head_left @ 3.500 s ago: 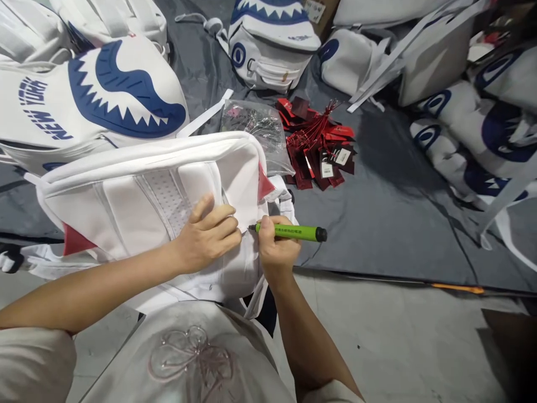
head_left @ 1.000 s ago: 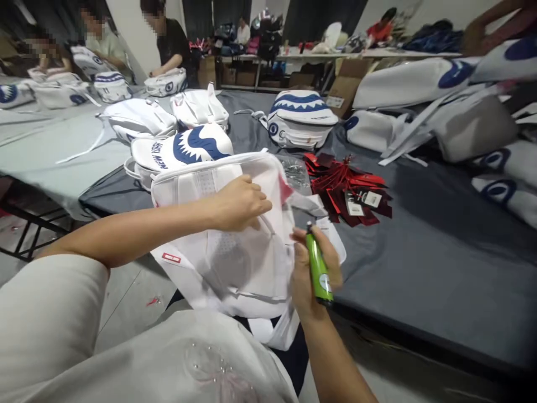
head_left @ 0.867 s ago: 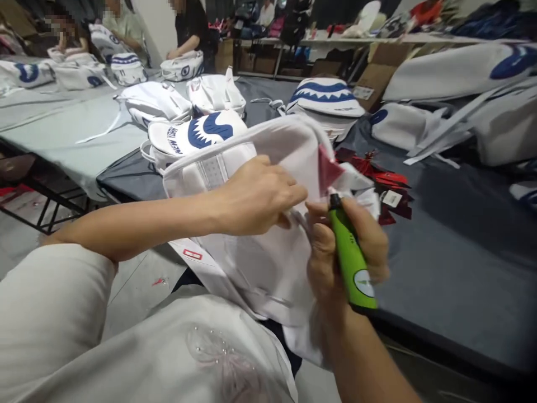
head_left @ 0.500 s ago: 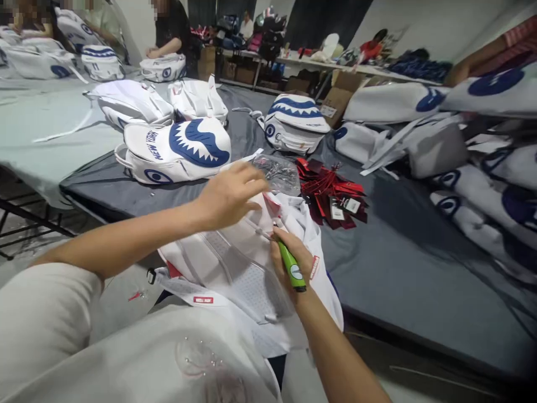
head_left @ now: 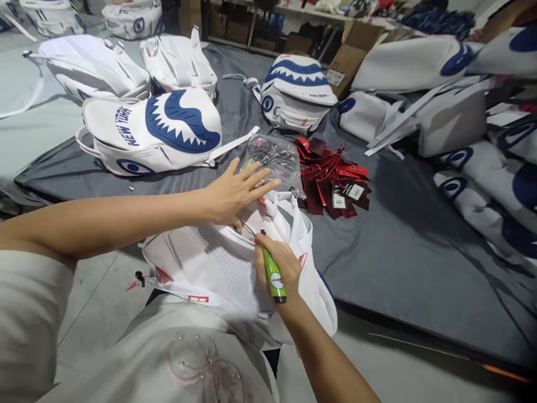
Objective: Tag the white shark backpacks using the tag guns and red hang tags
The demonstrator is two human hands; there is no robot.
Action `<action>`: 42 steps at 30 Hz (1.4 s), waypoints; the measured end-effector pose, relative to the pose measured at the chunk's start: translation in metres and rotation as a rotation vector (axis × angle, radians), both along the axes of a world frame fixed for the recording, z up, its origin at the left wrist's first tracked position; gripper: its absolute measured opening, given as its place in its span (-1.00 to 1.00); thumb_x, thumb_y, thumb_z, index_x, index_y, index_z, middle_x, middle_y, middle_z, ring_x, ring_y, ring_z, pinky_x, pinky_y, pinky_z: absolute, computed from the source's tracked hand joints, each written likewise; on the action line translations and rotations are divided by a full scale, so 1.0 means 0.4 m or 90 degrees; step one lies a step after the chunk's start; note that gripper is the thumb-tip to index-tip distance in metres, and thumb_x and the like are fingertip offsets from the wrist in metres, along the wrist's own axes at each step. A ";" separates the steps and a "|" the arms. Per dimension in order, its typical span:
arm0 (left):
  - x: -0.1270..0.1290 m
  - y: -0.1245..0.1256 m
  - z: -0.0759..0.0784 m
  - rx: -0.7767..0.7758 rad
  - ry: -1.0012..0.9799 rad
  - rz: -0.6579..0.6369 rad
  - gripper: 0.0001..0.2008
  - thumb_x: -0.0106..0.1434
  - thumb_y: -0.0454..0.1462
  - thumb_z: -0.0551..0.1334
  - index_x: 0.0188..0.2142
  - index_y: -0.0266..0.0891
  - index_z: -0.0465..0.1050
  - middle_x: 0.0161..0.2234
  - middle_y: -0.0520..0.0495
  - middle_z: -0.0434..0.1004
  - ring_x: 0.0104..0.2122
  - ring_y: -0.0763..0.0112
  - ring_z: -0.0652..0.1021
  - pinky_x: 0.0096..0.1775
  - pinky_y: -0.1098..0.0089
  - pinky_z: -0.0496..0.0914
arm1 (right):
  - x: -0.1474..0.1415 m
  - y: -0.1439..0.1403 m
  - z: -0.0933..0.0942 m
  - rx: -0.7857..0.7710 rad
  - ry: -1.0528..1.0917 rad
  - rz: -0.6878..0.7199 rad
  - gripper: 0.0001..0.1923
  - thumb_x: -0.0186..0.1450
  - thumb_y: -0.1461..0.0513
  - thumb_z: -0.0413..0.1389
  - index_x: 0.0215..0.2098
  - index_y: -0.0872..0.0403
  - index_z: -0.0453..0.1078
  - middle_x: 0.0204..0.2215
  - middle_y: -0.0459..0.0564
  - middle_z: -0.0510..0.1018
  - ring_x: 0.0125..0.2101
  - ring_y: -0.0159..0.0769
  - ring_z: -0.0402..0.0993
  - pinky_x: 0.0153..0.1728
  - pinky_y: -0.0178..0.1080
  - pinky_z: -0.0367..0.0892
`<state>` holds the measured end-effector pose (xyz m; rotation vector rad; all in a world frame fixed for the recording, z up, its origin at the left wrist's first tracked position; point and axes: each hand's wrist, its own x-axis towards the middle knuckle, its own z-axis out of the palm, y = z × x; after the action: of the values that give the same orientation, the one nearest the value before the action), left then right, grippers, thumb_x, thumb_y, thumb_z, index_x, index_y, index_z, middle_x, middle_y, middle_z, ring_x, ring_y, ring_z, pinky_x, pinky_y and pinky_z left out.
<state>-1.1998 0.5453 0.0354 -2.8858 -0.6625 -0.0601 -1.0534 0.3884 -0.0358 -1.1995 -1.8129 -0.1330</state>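
Note:
A white backpack (head_left: 184, 257) with small red labels lies in front of me, its perforated back panel facing up. My left hand (head_left: 237, 193) is over its top end, fingers stretched out and apart, with the thumb bent down by the fabric edge. My right hand (head_left: 279, 260) is closed around a green marker-like stick (head_left: 274, 275) with black ends, low over the bag. A thin metallic piece shows just beyond the right fingers; I cannot tell what it belongs to. Beside the bag's top lies a clear plastic bag (head_left: 274, 159) of small dark strings.
Red and black hang tags (head_left: 333, 182) lie in a pile right of the plastic bag. A finished-looking white backpack (head_left: 155, 134) with blue shark teeth stands left, another backpack (head_left: 296, 92) behind. More white bags (head_left: 490, 173) are stacked right on the grey-covered table (head_left: 403, 252).
My view has tipped down and closer. My left hand has gone from a blurred, curled pose to spread fingers lower over the bag's top. The right hand still grips the green stick.

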 end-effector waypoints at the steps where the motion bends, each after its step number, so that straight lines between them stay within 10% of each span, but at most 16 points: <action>1: 0.001 -0.006 -0.003 0.010 0.003 0.006 0.22 0.00 0.05 0.45 0.45 -0.19 -0.24 0.44 -0.33 -0.14 0.38 -0.26 -0.01 0.26 -0.16 0.01 | 0.004 0.009 -0.005 -0.005 0.008 -0.020 -0.70 0.35 0.37 0.10 0.02 0.03 0.46 -0.29 0.01 0.67 -0.35 -0.24 0.62 -0.26 -0.20 0.49; 11: 0.043 0.019 -0.065 -0.059 0.019 0.119 -0.04 0.20 -0.12 0.34 0.44 -0.22 -0.14 0.42 -0.30 -0.05 0.25 -0.06 0.21 0.05 0.14 0.35 | 0.106 0.111 0.010 -0.204 -0.215 -0.249 -0.43 0.37 -0.02 0.14 0.19 0.15 0.29 0.00 0.26 0.55 0.03 0.09 0.45 0.02 0.05 0.34; 18: 0.053 0.025 -0.084 -0.088 0.015 0.181 -0.10 0.21 -0.18 0.33 0.43 -0.17 -0.09 0.45 -0.30 -0.16 0.30 -0.15 0.17 0.07 0.05 0.34 | 0.038 0.192 0.026 -0.451 -0.381 -0.316 -0.30 0.22 0.28 0.25 0.26 0.31 0.15 0.14 0.50 0.39 0.26 0.39 0.11 0.12 0.25 0.20; 25: 0.080 0.027 -0.099 -0.036 -0.021 -0.005 -0.19 0.33 -0.25 0.20 0.45 0.00 -0.19 0.46 -0.23 -0.15 0.40 -0.10 0.04 0.27 -0.16 0.04 | 0.058 0.197 -0.004 -0.435 -0.331 -0.294 -0.40 0.21 0.33 0.15 0.20 0.34 0.21 0.12 0.48 0.42 0.27 0.31 0.12 0.10 0.14 0.26; 31: 0.075 0.025 -0.095 -0.081 -0.029 0.130 -0.03 0.25 -0.07 0.30 0.46 -0.22 -0.23 0.43 -0.36 -0.09 0.36 -0.17 0.10 0.27 -0.14 0.04 | 0.109 0.132 0.016 -0.227 -0.224 -0.215 -0.57 0.36 0.18 0.05 0.16 0.16 0.33 -0.09 0.22 0.60 0.00 0.09 0.48 0.24 0.28 0.03; 34: 0.071 0.018 -0.093 -0.087 -0.019 0.167 -0.02 0.20 -0.05 0.35 0.44 -0.23 -0.13 0.45 -0.33 -0.16 0.37 -0.17 0.05 0.26 -0.09 0.09 | 0.117 0.084 0.048 -0.173 -0.036 -0.184 -0.73 0.40 0.14 0.03 -0.02 0.05 0.44 -0.35 0.00 0.60 -0.32 -0.17 0.54 0.12 0.08 0.28; 37: 0.073 0.013 -0.088 -0.092 -0.002 0.188 -0.08 0.23 -0.06 0.32 0.43 -0.18 -0.11 0.46 -0.28 -0.21 0.39 -0.11 0.03 0.22 -0.03 0.18 | 0.110 0.081 0.074 -0.299 0.118 -0.141 -0.81 0.33 0.14 0.12 -0.15 0.04 0.46 -0.37 -0.04 0.60 -0.40 -0.25 0.54 -0.29 -0.21 0.44; 42: 0.077 0.011 -0.075 -0.098 0.007 0.205 -0.11 0.25 -0.09 0.32 0.43 -0.17 -0.10 0.47 -0.28 -0.24 0.38 -0.11 0.05 0.15 -0.01 0.26 | 0.135 0.141 0.123 -0.613 0.033 0.049 -0.79 0.28 0.20 0.19 -0.13 0.00 0.56 -0.21 -0.07 0.67 -0.25 -0.23 0.60 -0.21 -0.26 0.43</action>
<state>-1.1690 0.5496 0.0054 -2.8756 -1.1673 0.0512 -0.9993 0.4447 0.0132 -1.7300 -1.9082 0.8997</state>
